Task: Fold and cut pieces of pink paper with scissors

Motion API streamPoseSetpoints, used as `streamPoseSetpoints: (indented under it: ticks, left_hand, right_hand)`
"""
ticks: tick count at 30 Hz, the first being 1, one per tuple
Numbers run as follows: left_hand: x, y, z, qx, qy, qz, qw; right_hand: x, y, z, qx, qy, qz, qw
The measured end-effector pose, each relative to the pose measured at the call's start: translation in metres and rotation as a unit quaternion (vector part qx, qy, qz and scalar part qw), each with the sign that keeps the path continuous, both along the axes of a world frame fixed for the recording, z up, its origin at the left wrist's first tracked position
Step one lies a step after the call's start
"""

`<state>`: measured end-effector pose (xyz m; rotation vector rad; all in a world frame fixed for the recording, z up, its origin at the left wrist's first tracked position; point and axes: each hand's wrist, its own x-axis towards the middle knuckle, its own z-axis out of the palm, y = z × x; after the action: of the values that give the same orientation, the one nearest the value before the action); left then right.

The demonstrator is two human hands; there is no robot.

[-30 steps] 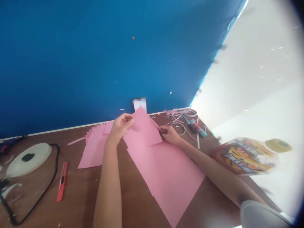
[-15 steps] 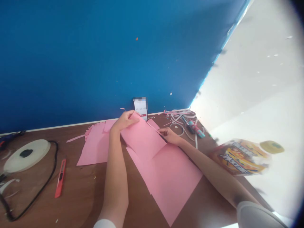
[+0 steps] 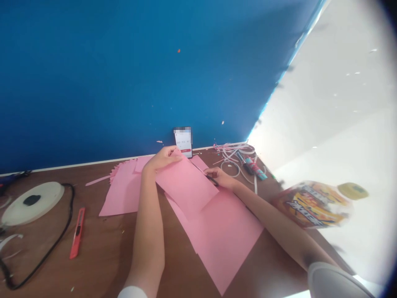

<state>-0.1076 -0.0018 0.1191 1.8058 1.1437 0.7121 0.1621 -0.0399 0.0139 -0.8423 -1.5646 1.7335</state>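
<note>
While the desk (image 3: 102, 256) lies below my fingers (image 3: 169, 151), the pink sheet (image 3: 186, 182) slants between them, newly steadied: my left hand (image 3: 161, 159) pinches its far corner, unheld a second ago; my right hand (image 3: 221, 178) grips a dark tool (image 3: 212, 180), likely scissors, at its edge.

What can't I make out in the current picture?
All in the head view:
- Dark tool in the right hand: largely hidden by that hand and the raised pink sheet.
- Left hand: some fingertips hidden behind that sheet.
- Phone: last digits too small and blurred; screen top pixelated.
- Bottle: label wording blurred.
- Black cord: cut off by the left edge.
</note>
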Motion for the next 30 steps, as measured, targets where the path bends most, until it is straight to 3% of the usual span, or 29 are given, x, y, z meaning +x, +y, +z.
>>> streamPoseSetpoints:
  ticks: [13, 30]
  left_hand:
    - [-0.002, 0.005, 0.000, 0.025, 0.036, -0.009, 0.999]
    - [0.013, 0.008, 0.003, 0.041, 0.134, -0.030, 0.990]
  right_hand:
    - [-0.003, -0.003, 0.010, 0.007, -0.007, 0.016, 1.000]
    - [-0.010, -0.005, 0.015, 0.030, -0.017, -0.029, 0.999]
